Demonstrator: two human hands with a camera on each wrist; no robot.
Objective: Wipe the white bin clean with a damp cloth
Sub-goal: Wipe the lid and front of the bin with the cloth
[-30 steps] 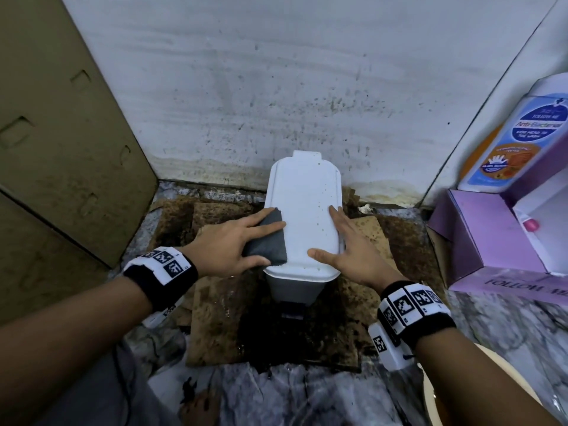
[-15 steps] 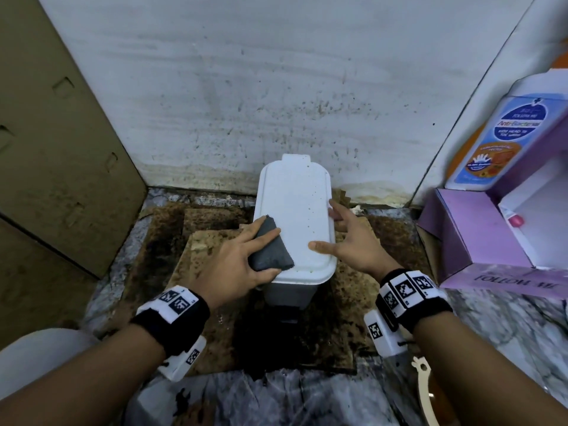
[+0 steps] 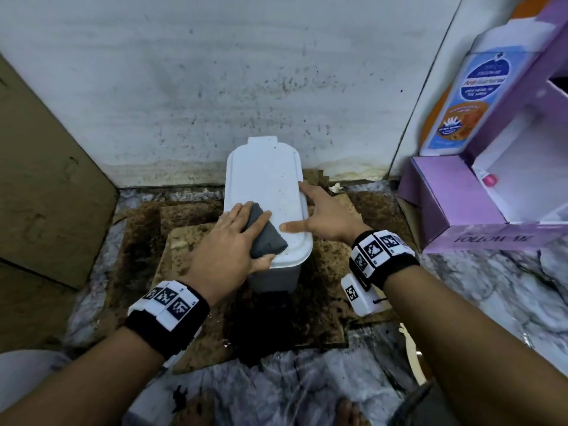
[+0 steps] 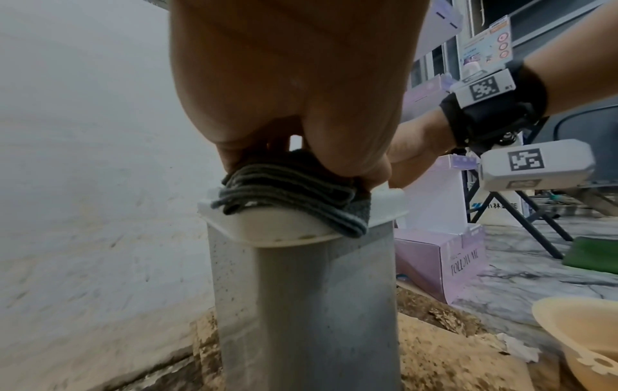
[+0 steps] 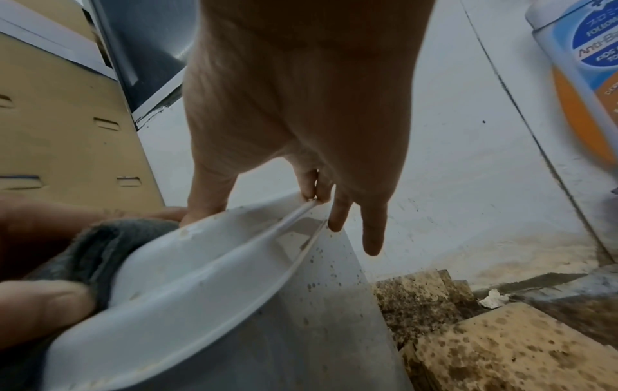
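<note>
The white bin [image 3: 266, 179] stands on the floor against the wall, its lid speckled with dirt and its body [image 4: 301, 304] grey. My left hand [image 3: 233, 241] grips a folded dark grey cloth [image 3: 266, 235] and presses it on the front left of the lid; the stacked folds of the cloth [image 4: 291, 193] overhang the rim. My right hand [image 3: 322, 216] rests on the lid's right edge, with the thumb flat on top and straight fingers [image 5: 371, 230] pointing down beside the rim [image 5: 294, 219].
Stained brown cardboard sheets [image 3: 184, 241] lie under the bin. A purple box [image 3: 455, 210] and a large wash bottle [image 3: 458, 96] stand at the right. A tan cardboard panel [image 3: 46, 195] leans at the left. A cream bowl [image 4: 585, 341] sits on the marble floor.
My left hand has slid the cloth a little further onto the front of the lid. The right hand has stayed at the lid's right edge.
</note>
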